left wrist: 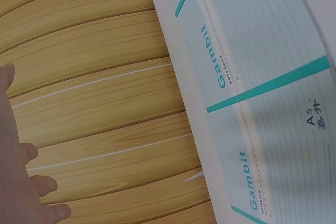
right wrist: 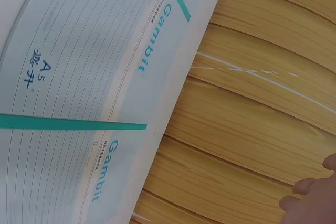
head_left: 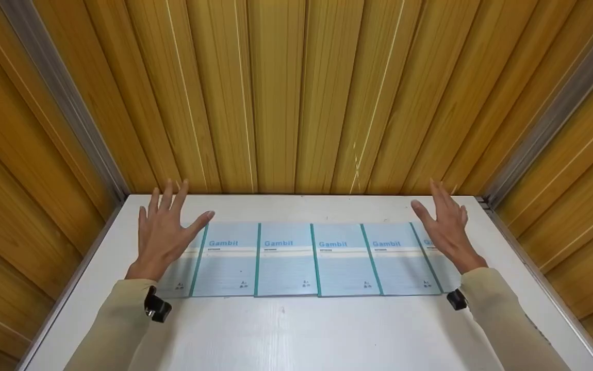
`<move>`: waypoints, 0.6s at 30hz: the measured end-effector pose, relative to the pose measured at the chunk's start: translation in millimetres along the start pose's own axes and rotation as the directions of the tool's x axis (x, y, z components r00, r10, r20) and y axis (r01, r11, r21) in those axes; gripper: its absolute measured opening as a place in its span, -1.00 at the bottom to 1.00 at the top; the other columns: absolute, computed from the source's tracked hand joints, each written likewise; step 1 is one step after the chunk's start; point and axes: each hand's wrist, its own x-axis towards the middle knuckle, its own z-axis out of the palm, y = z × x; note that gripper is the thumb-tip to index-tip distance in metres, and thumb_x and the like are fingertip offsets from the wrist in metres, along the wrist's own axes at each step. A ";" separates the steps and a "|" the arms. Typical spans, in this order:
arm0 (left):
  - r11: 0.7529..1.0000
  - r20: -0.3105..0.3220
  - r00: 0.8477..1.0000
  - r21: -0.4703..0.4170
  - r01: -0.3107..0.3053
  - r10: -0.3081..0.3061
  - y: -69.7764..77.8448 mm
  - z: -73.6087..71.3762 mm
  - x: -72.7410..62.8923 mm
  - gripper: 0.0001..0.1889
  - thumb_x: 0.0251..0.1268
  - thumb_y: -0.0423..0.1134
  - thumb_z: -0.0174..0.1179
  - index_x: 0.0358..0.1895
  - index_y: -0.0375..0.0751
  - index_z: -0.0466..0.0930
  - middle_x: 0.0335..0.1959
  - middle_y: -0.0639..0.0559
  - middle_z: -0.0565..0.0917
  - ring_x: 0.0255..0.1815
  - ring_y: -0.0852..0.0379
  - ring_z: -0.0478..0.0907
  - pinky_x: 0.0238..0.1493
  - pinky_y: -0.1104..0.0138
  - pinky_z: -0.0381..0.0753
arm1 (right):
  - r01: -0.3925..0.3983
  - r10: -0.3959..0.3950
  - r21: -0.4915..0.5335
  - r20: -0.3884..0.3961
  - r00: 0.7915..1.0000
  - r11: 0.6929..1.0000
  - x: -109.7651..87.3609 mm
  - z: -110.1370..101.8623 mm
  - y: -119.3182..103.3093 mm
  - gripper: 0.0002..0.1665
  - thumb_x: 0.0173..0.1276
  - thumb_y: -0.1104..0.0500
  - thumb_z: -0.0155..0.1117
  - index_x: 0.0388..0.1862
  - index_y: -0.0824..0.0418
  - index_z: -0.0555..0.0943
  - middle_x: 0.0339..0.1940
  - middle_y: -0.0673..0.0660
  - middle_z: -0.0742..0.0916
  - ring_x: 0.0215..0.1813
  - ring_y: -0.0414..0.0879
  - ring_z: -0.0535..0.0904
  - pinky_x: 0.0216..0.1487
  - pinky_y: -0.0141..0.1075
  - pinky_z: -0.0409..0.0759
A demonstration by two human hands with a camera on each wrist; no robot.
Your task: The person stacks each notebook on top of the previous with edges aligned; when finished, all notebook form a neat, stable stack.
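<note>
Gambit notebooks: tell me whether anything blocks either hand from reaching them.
Nothing visible does. The left hand and right hand are over opposite ends of the row of Gambit notebooks on the white table, with no object showing in between.

"Where does my head view sit?"
"High, facing forward and down over the white flat surface (head_left: 276,330) to the ribbed yellow-brown wood-grain wall (head_left: 276,98)."
"And the wrists?"
"Closer, tipped sideways: I get the wall at left in the left one, at right in the right. All three share pale-blue, green-edged paper notebooks (head_left: 287,265)."
</note>
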 end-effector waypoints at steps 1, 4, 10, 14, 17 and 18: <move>1.000 -0.001 1.000 -0.016 0.003 -0.003 0.0 0.1 -0.7 0.05 0.40 0.48 0.08 0.75 -0.05 -0.01 0.74 -0.30 -0.07 0.70 -0.45 -0.16 0.55 -0.43 -0.24 | -0.013 0.013 0.034 0.008 1.000 0.999 -0.3 0.5 -0.6 0.00 0.69 -0.29 0.00 0.80 0.14 -0.14 0.76 0.39 -0.03 0.70 0.46 -0.17 0.55 0.45 -0.41; 0.997 -0.008 1.000 -0.073 0.010 -0.010 1.3 -0.1 -2.6 0.01 0.44 0.43 0.12 0.75 -0.05 0.01 0.73 -0.29 -0.01 0.67 -0.45 -0.02 0.53 -0.42 -0.02 | -0.049 0.044 0.141 0.038 0.998 0.989 -1.8 0.3 -2.0 -0.02 0.70 -0.29 -0.02 0.81 0.08 -0.15 0.77 0.34 0.01 0.70 0.41 -0.06 0.58 0.43 -0.12; 0.979 -0.012 0.999 -0.200 0.037 -0.040 6.1 -0.6 -3.3 -0.05 0.47 0.37 0.15 0.74 -0.01 0.07 0.72 -0.22 0.08 0.66 -0.41 0.06 0.49 -0.45 0.08 | -0.056 0.044 0.273 0.050 0.998 0.960 -3.3 2.4 -4.9 -0.08 0.73 -0.25 -0.04 0.79 0.15 -0.05 0.73 0.31 0.17 0.66 0.35 0.14 0.58 0.32 0.12; 0.954 0.004 0.997 -0.290 0.072 -0.074 8.3 1.8 -5.8 -0.08 0.47 0.34 0.19 0.71 -0.05 0.16 0.69 -0.23 0.18 0.66 -0.34 0.10 0.54 -0.37 0.07 | -0.064 0.044 0.343 0.066 0.997 0.937 -2.8 7.4 -7.5 -0.11 0.72 -0.25 -0.03 0.78 0.15 0.04 0.69 0.27 0.29 0.61 0.27 0.29 0.57 0.20 0.24; 0.929 0.008 0.996 -0.360 0.082 -0.085 9.9 5.8 -8.0 -0.12 0.48 0.28 0.25 0.69 -0.09 0.22 0.66 -0.22 0.25 0.62 -0.28 0.22 0.55 -0.25 0.20 | -0.075 0.049 0.387 0.075 0.996 0.919 -2.5 12.3 -9.8 -0.13 0.71 -0.25 0.03 0.76 0.16 0.12 0.65 0.24 0.38 0.55 0.17 0.40 0.51 -0.16 0.41; 0.919 0.006 0.997 -0.387 0.079 -0.083 10.5 7.3 -8.6 -0.14 0.49 0.24 0.27 0.68 -0.11 0.24 0.65 -0.22 0.28 0.60 -0.26 0.26 0.53 -0.21 0.27 | -0.076 0.050 0.399 0.075 0.996 0.914 -2.6 14.1 -10.7 -0.15 0.71 -0.23 0.05 0.74 0.17 0.15 0.63 0.23 0.41 0.53 0.14 0.43 0.46 -0.27 0.45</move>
